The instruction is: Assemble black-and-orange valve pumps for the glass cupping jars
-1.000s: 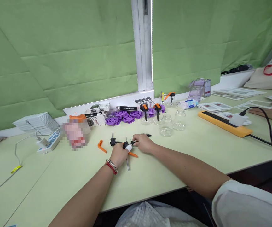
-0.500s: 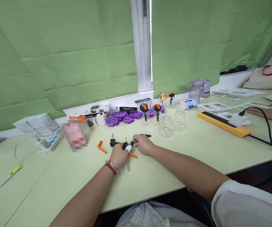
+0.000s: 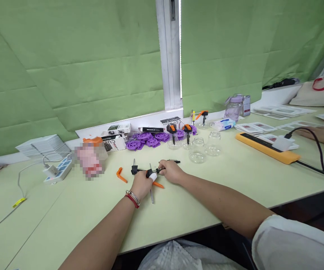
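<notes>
My left hand (image 3: 142, 183) is closed around a small black plastic fitting (image 3: 149, 173), its thumb pressed on the near side. From the right, my right hand (image 3: 171, 171) pinches the black end of a short metal shaft that meets this fitting. Left of my fingers is another black fitting (image 3: 134, 170). An orange crank-shaped piece (image 3: 121, 175) lies to the left on the table, and a second orange piece (image 3: 158, 185) sits just below my hands. Thin metal rods (image 3: 152, 197) lie by the left hand. A black brush-like piece (image 3: 174, 161) lies behind my right hand.
Clear glass jars (image 3: 198, 152) and jars with black-and-orange tops (image 3: 188, 138) stand behind. Purple wheel-like parts (image 3: 135, 144) lie by printed boxes (image 3: 113, 143). An orange power strip (image 3: 265, 148) is at right, near another person's hand (image 3: 314, 134). A white power strip (image 3: 59, 171) is at left.
My hands and the parts in them stay in nearly the same place. At the far right, the other person's hands have shifted slightly.
</notes>
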Available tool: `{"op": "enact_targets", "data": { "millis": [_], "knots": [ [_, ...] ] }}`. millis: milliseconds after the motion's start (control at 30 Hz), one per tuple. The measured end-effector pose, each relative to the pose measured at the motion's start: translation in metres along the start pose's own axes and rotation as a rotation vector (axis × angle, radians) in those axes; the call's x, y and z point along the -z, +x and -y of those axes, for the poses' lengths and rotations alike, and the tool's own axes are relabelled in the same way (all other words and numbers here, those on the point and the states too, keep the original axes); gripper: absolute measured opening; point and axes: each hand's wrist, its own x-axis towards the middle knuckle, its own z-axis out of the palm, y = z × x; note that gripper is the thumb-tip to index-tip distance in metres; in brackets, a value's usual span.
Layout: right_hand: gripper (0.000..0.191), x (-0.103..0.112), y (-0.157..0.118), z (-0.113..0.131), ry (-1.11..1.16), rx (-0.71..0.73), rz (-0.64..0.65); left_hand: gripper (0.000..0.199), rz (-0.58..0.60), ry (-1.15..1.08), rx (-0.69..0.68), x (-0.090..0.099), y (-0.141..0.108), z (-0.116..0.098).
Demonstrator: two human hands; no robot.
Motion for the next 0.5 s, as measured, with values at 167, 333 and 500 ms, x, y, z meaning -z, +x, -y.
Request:
{"op": "enact_targets", "data": {
  "millis": [167,333,500],
  "knots": [
    [0.017,0.0019,0.0019,0.0018,-0.040,0.005,0.046,0.025,-0.009,0.022,-0.003,-0.0007,0.0019,0.0019],
    [0.009,0.0011,0.0014,0.0028,-0.072,0.015,0.033,0.023,-0.005,0.067,-0.018,-0.0012,0.0040,0.0041],
    [0.020,0.0017,0.0000,0.0029,-0.054,-0.010,0.022,0.023,-0.008,0.060,-0.022,-0.0016,0.0032,0.0042]
  ]
}}
